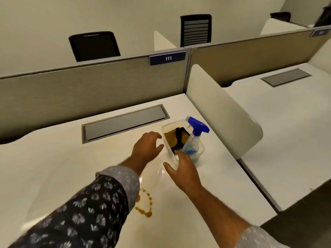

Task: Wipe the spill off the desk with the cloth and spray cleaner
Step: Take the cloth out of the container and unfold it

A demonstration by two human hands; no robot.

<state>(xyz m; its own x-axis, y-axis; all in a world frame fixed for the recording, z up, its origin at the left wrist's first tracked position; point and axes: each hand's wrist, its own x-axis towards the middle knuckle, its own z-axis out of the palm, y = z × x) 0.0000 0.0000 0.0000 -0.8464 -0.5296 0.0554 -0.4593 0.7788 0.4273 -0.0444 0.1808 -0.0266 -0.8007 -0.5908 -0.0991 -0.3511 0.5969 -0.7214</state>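
Spray cleaner [192, 140] leans in clear tub [165, 129], blue nozzle pointing up-left

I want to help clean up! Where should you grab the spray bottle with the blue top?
Probably by the narrow neck just under the blue trigger head of the spray bottle, coming from above. It leans inside the clear container, whose walls block its wider body, while the neck sticks out free above the rim.

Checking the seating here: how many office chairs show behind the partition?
2: one solid-backed chair behind the partition at upper left, one slatted-back chair near top centre. A dark shape at far upper right may be another.
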